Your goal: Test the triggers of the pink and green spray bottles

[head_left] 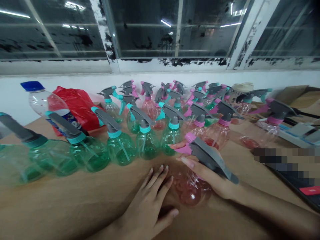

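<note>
The left hand (148, 200) lies palm down on the worktop (62, 206), its fingers stretched out, slightly parted and holding nothing, with the thumb set apart. Just beside its fingertips is a pink spray bottle (191, 193), tilted, with a grey lever and pink nozzle. The right hand (212, 176) has its fingers closed around this bottle below the sprayer head; one finger reaches forward by the pink trigger. Whether the bottle's base touches the worktop, I cannot tell.

To the right, near the forearm, lies a dark flat device (293, 183), partly pixelated, with a red strip.

Beyond the hands, green spray bottles (121, 150) with turquoise collars stand in a row running to the left edge. More pink spray bottles (220, 133) stand behind and to the right, and a mixed cluster of both colours fills the back. At the left, a blue-capped plastic bottle (37, 98) stands by a red bag (77, 103); cardboard (297, 93) is at the right. Farthest are a white wall (15, 95) and dark windows (147, 33) reflecting lights.
</note>
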`<state>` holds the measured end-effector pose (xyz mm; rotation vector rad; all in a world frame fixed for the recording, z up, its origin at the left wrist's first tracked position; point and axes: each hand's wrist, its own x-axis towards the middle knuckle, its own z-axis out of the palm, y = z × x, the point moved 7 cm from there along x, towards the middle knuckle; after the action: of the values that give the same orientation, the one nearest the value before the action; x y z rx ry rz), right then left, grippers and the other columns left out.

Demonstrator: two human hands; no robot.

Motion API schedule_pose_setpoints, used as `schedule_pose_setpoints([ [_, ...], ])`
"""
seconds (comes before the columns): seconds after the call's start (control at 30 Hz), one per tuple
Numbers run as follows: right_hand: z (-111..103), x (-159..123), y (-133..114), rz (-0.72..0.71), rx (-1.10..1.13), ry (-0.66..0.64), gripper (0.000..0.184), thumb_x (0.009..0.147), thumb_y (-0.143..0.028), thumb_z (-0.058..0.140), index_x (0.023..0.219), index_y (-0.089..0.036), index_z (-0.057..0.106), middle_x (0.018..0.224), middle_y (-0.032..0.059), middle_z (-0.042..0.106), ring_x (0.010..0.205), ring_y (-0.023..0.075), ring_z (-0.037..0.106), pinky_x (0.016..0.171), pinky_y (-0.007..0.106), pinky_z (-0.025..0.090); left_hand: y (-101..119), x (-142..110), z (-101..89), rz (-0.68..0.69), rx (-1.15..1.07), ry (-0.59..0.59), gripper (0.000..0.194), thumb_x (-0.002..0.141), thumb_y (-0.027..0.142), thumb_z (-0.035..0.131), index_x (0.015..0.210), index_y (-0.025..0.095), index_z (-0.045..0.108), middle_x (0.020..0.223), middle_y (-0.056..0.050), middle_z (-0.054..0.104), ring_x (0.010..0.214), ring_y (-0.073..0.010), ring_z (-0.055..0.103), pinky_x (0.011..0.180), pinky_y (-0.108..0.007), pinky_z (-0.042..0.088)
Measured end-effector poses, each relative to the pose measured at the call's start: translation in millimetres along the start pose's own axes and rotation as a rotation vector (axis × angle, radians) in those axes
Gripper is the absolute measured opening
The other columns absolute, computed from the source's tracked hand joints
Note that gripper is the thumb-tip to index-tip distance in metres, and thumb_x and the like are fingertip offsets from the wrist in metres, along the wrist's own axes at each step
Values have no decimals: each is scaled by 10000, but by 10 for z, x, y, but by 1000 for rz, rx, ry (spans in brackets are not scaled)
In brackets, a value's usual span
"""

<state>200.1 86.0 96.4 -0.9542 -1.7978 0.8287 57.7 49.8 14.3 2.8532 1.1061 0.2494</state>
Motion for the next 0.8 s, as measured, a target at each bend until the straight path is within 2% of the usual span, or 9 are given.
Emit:
schedule_pose_setpoints([
  [0.3,-34,13,-63,-40,-8,41,191,870,-349,551,916,-267,718,772,1,717,796,179,698,761,302,570,-10,-7,4,-7,-26,7,625,914,481,517,1418,149,354,1512,-105,233,1378,-295,205,1087,-513,254],
  [0.53,7,26,-4,0,21,-16,247,883,-354,531,1038,-252,693,839,16,712,836,177,679,843,331,529,-8,-4,5,-2,-20,13,623,922,496,498,1419,149,352,1513,-107,234,1378,-290,208,1093,-504,246],
  [0.8,-18,30,-84,-35,-47,16,177,887,-346,519,898,-239,659,730,-9,640,658,140,612,630,267,513,1,-17,0,6,-7,27,618,925,491,495,1414,138,360,1513,-113,230,1379,-290,204,1091,-502,251],
])
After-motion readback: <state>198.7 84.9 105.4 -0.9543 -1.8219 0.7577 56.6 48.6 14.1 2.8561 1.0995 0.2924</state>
